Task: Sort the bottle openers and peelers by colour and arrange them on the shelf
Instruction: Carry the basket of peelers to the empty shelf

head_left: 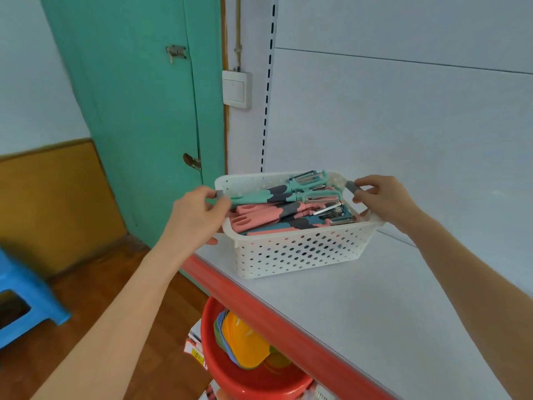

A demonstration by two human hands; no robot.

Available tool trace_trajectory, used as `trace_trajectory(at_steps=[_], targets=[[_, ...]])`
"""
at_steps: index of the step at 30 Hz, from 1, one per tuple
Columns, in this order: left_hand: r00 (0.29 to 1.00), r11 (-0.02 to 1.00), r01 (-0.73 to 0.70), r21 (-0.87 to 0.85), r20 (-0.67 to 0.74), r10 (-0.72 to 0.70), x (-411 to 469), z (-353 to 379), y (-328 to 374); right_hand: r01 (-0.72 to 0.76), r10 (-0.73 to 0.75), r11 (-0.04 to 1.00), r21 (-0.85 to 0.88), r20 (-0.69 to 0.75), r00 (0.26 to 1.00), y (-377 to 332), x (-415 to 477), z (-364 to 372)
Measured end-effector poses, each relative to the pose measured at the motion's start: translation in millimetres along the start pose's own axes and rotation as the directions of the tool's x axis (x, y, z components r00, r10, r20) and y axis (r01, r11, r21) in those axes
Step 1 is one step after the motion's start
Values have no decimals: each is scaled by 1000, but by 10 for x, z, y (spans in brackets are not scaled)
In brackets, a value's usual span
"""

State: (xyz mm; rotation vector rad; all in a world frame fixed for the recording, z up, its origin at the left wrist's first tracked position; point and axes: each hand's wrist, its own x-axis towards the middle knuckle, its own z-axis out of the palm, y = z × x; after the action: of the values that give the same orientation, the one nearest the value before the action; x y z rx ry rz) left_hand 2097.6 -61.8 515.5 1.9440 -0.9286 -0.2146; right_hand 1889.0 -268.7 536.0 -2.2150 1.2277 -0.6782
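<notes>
Near the white shelf's (375,298) left edge, the white perforated plastic basket (300,252) of mint, pink and blue utensils (277,210) is being gripped at its ends by the curled left hand (199,215) and right hand (383,197), ideally being kept level.

White perforated plastic basket (297,252) — matt shelf (375,298), glossy red edge (288,321).

**Shelf** (375,313): flat white board with a red strip (288,321) along the front edge and a white back panel (403,125) behind.

**Directly on it:** one white perforated basket (300,252), gripped at both short ends. The left hand (199,215) curls over the left rim and the right hand (380,197) over the right rim. The red strip runs just below the left-hand grip. Bare board spreads out beneath and nearer than the right-hand grip.
</notes>
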Motion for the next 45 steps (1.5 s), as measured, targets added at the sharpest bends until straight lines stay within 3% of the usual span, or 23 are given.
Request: trace_trajectory(at_steps=[4,8,15,22,27,32,40,45], targets=[[999,997,-52,51,18,51,195,-72,-110,-55,41,992,-118,-114,993,-115,-313,-59],[980,991,-119,-55,153,127,328,-58,-135,-99,97,934,-344,-24,995,-179,-764,-10],[976,983,-147,-110,146,162,323,-111,-214,-63,63,997,-51,-6,998,-127,-710,183],[982,981,-190,26,0,191,85,-253,-294,-58,24,962,267,130,991,-148,-291,300],[969,964,-244,103,-3,246,-81,-278,-268,-81,-7,932,354,242,970,-243,-138,310],[958,940,-285,185,15,288,-74,-162,-296,-71,-20,930,361,242,970,-279,-54,281],[964,891,-265,368,85,252,-17,-84,-338,-43,-29,963,266,260,965,-223,14,278],[962,806,-263,530,76,263,-132,-139,-200,-8,7,1000,3,165,986,-112,-24,297]])
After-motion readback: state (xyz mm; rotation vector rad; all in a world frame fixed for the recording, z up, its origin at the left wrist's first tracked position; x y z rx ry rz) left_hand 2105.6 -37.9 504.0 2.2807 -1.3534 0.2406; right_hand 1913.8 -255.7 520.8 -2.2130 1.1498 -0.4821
